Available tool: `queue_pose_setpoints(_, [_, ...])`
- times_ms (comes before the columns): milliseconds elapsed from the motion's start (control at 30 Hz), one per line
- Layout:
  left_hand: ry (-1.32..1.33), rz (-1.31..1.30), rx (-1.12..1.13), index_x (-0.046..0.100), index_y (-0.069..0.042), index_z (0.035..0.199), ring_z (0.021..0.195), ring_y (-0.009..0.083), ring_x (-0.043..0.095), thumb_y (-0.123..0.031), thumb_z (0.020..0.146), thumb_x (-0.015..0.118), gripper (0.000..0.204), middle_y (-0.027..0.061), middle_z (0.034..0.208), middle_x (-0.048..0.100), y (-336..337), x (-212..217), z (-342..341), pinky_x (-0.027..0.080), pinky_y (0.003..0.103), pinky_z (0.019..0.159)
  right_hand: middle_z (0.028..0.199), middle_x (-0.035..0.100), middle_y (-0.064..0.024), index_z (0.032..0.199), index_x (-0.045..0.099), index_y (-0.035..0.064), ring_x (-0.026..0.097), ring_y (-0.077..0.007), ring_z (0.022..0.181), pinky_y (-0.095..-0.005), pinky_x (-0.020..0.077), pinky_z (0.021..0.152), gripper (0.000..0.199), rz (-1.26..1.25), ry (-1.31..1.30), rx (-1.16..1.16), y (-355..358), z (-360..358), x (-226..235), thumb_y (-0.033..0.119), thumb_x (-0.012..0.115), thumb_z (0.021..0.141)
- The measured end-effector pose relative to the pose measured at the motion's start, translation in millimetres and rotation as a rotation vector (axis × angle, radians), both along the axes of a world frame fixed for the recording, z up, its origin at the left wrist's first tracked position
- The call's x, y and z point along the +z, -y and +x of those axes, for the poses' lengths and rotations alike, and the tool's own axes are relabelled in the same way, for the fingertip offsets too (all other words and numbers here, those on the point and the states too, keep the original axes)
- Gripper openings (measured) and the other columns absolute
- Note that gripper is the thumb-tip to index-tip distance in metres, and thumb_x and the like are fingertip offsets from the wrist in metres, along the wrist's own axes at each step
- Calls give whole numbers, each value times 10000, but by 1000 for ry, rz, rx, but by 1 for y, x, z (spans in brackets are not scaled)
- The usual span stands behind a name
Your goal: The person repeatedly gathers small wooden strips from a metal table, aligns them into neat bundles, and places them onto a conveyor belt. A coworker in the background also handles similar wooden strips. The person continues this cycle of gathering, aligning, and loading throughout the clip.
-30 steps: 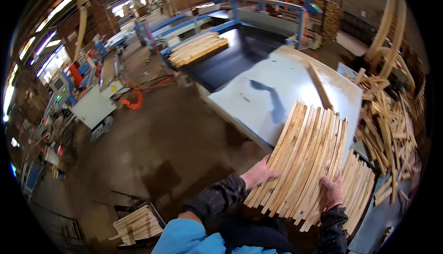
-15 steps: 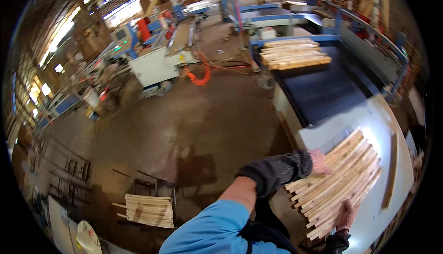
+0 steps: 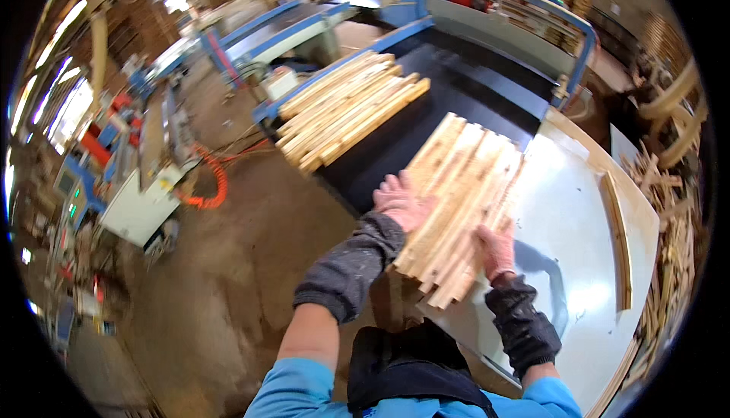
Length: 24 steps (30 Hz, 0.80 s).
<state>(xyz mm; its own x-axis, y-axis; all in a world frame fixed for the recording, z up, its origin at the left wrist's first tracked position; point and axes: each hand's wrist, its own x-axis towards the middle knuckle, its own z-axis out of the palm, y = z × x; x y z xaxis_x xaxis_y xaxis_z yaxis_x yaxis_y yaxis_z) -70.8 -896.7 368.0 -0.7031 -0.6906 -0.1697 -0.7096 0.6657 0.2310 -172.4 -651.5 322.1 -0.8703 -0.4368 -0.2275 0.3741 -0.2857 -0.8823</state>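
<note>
- Because the bundle of wood strips (image 3: pixel 456 205) is long, we hold it from both sides over the pale surface (image 3: pixel 578 213).
- Our left hand (image 3: pixel 399 201) lies with fingers spread on top; our right hand (image 3: pixel 496 249) presses flat against its side.

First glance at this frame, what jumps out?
The bundle of wooden slats at centre, held between the left hand and right hand, both in pink gloves, over the near edge of a pale table. Behind it, a second slat stack lies on a dark, blue-framed machine bed. At far right, a tangle of scrap strips lines the table's edge.
</note>
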Motion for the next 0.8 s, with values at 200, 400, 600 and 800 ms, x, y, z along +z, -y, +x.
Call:
queue_pose_setpoints(200, [43, -131, -43, 124, -8, 1759, 1703, 430, 64, -858, 988, 405, 1182, 276, 1828, 104, 139, -24, -22, -31, 597, 1349, 1344, 687, -193, 1695, 170, -30, 705, -275, 1134, -376, 601, 953, 1044, 169, -73, -58, 146, -13, -26, 58, 833, 893])
queue_pose_setpoints(400, [42, -187, -127, 155, 1, 1753, 1706, 411, 58, -833, 1015, 378, 1136, 267, 1826, 134, 232, -23, -40, -31, 597, 1349, 1270, 738, -335, 1648, 152, -180, 755, -409, 1175, -432, 598, 993, 1178, 1058, -336, 200, 214, -27, 9, 609, 721, 984])
queue_pose_setpoints(600, [97, -199, -155, 160, 5, 1751, 1707, 396, 75, -818, 1025, 371, 1118, 250, 1831, 133, 232, -24, -44, -3, 582, 1355, 1204, 757, -339, 1561, 320, -206, 758, -430, 1159, -472, 602, 978, 1106, 1313, -371, 363, 206, -22, 39, 737, 534, 1025])
queue_pose_setpoints(800, [-101, -79, -201, 197, 15, 1740, 1687, 396, 168, -738, 1046, 480, 1062, 271, 1803, 214, 232, -6, -42, 91, 521, 1366, 1228, 740, -359, 1654, 243, -108, 737, -484, 1147, -500, 579, 1004, 1063, 1137, -423, 385, 165, 19, 58, 683, 579, 1028])
